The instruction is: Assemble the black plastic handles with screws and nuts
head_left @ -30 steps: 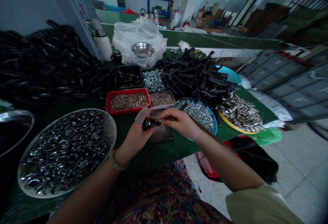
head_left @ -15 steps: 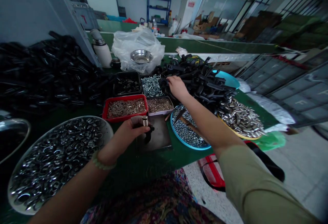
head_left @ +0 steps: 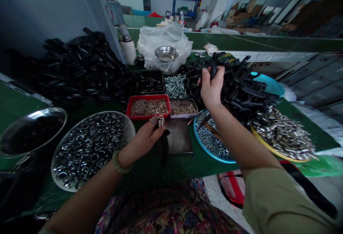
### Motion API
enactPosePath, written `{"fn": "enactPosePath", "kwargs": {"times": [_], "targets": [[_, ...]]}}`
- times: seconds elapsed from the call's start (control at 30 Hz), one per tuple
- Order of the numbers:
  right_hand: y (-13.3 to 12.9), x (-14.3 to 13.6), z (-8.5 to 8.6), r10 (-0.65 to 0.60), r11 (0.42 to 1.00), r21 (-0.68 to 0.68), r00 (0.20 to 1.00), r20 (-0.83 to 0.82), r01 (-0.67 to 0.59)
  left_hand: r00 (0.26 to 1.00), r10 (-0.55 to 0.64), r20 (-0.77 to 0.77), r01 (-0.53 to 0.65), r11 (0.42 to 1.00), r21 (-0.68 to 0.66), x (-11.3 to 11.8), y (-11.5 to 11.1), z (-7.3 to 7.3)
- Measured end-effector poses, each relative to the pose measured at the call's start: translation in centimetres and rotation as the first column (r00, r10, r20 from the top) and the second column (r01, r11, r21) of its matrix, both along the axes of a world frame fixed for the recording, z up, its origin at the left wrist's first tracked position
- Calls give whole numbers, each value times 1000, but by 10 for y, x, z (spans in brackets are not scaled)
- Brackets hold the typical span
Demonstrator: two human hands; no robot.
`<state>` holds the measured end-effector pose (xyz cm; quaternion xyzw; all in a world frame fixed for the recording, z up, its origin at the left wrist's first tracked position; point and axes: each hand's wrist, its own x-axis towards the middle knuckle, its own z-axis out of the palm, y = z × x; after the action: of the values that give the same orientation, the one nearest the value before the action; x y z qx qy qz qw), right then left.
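My left hand [head_left: 146, 135], with a bead bracelet at the wrist, pinches a black part [head_left: 164, 148] topped by a threaded silver piece [head_left: 161, 121]. It is beside a flat metal plate [head_left: 179, 137]. Farther right and forward, my right hand [head_left: 212, 87] grips a curved black part [head_left: 213, 68] over the pile of black parts [head_left: 241, 87]. Near the hands are a red tray of copper-coloured pins [head_left: 149, 107], a tray of small brassy pieces [head_left: 183, 107] and a box of silver screws [head_left: 175, 85].
A round tray of metal rings [head_left: 91, 148] and a steel bowl [head_left: 32, 130] lie left. To the right are a blue tray of nuts with a hammer [head_left: 211, 137] and a yellow-rimmed tray of metal sleeves [head_left: 286, 134]. A thermos [head_left: 128, 50] stands behind.
My right hand has lifted a curved black part from the pile. The black part in my left hand now hangs lower and more upright. The view has turned left.
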<state>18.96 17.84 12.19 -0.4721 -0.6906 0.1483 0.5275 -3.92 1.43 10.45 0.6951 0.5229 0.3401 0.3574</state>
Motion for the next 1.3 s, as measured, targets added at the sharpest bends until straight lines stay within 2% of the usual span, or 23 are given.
{"fn": "enactPosePath", "kwargs": {"times": [0.03,0.07,0.13,0.17,0.2,0.23,0.33,0.43,0.5,0.6,0.7,0.77,0.9,1.0,1.07,1.13,1.2,1.27,1.3], "targets": [[-31,-5,-2,69,990,-112,988,-142,-85,1000,-15,15,15,1000,-16,0,0,-2],[-62,-11,-6,136,948,-247,956,-261,-202,999,-30,29,31,999,-30,1,0,-4],[-116,-20,-18,231,769,-455,860,-455,-448,998,-53,46,55,997,-45,4,-3,-5],[-137,-24,-24,228,686,-523,832,-506,-505,997,-60,44,62,997,-48,5,-4,-6],[-152,-26,-29,215,629,-564,817,-535,-535,997,-66,32,67,997,-48,7,-6,-6],[-163,-28,-33,194,604,-591,817,-543,-536,997,-72,13,72,996,-46,9,-8,-6],[-174,-30,-36,106,612,-636,846,-523,-470,994,-96,-53,94,995,-34,16,-14,-6],[-175,-31,-28,78,601,-671,868,-490,-434,986,-121,-113,121,993,-5,21,-19,-5],[-177,-32,-21,120,610,-671,886,-448,-422,978,-141,-151,144,989,8,23,-22,-5],[-179,-31,-16,249,632,-666,917,-311,-397,959,-160,-232,167,986,10,22,-23,-4],[-180,-32,-16,297,695,-628,935,-195,-351,942,-159,-296,166,986,-1,22,-25,-3],[-180,-35,-18,265,730,-592,941,-213,-340,944,-127,-305,135,991,6,26,-26,-2],[-186,-46,-23,204,736,-565,918,-340,-372,961,-59,-269,72,997,39,37,-29,-3],[-188,-50,-28,185,768,-519,905,-382,-376,971,-27,-239,40,998,47,39,-29,-5],[-181,-47,-33,236,757,-500,890,-391,-420,981,-32,-192,42,998,49,31,-27,-5],[-162,-42,-37,335,729,-481,866,-371,-488,990,-68,-123,75,996,56,18,-26,-1],[-131,-40,-39,437,743,-454,871,-227,-491,991,-70,-113,82,991,102,4,-27,4],[-93,-47,-40,463,825,-417,879,111,-382,973,-8,-229,58,976,211,-2,-30,3],[-74,-54,-40,436,873,-383,838,330,-303,945,17,-326,76,960,269,-1,-32,0]]}}
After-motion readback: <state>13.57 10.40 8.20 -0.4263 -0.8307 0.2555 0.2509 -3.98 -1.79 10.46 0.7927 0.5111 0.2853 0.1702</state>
